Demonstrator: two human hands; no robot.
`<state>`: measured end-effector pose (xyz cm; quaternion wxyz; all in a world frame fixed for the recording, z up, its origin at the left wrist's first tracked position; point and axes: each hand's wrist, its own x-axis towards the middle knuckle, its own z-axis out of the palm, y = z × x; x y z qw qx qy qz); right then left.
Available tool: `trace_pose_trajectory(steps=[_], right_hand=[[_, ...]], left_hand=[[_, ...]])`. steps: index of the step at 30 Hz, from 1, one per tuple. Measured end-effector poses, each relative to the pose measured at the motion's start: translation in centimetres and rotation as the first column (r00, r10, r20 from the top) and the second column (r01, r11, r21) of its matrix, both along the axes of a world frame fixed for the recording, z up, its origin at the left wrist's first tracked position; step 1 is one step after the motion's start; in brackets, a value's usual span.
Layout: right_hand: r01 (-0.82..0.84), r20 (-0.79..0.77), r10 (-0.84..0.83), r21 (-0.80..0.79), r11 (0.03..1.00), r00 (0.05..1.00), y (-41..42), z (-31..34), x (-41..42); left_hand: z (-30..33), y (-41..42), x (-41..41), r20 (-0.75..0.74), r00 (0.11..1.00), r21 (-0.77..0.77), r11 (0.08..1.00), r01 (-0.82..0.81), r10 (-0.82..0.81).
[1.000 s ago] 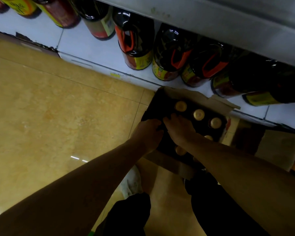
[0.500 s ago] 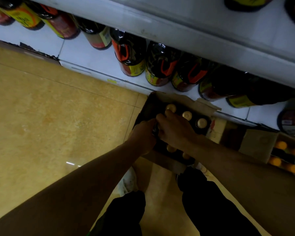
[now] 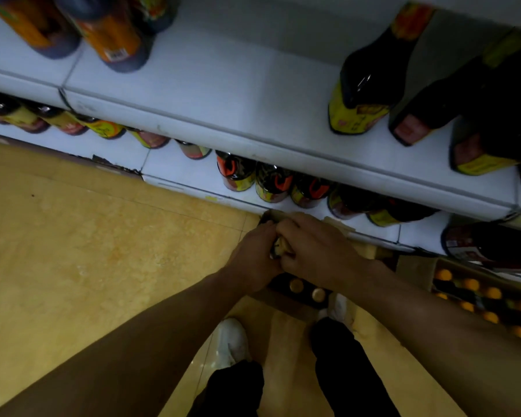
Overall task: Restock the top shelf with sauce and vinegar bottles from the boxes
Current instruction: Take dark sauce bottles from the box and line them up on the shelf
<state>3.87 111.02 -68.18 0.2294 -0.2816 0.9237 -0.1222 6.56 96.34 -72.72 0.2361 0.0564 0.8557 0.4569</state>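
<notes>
My left hand [image 3: 253, 254] and my right hand [image 3: 316, 251] are pressed together above an open cardboard box [image 3: 286, 302] on the floor. Both curl round the tops of gold-capped dark bottles [image 3: 280, 246]; a sliver of cap shows between them. How many bottles each hand holds is hidden. Two more gold caps [image 3: 307, 288] show in the box below my wrists. A white shelf [image 3: 223, 85] spreads above, with dark sauce bottles [image 3: 367, 91] at its right and orange-labelled bottles [image 3: 115, 40] at its left.
The bottom shelf [image 3: 178, 173] holds a row of large dark jugs with orange handles [image 3: 271, 182]. A second box of orange-capped bottles [image 3: 478, 296] sits on the floor at the right. Yellow tiled floor [image 3: 88, 251] lies open to the left. My shoes and legs stand below.
My hands have closed together on bottle tops and come up out of the box. The view has tilted up, bringing a higher shelf into sight.
</notes>
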Motion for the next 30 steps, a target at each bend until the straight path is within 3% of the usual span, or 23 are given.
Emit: trace_pose_trajectory(steps=[6, 13, 30], right_hand=[[0.028, -0.063, -0.032, -0.062, 0.998, 0.997, -1.3, 10.2, -1.1], [0.096, -0.103, -0.101, -0.058, 0.994, 0.99, -2.5, 20.9, -1.5], [0.058, -0.389, -0.161, -0.263, 0.963, 0.907, -3.2, 43.5, -1.1]], left_hand=[[8.6, -0.7, -1.0, -0.096, 0.995, 0.078, 0.997, -0.019, 0.027], [18.2, -2.1, -2.3, -0.115, 0.993, 0.025, 0.999, 0.031, -0.028], [42.3, -3.9, -3.3, -0.394, 0.913, -0.006, 0.994, 0.108, -0.101]])
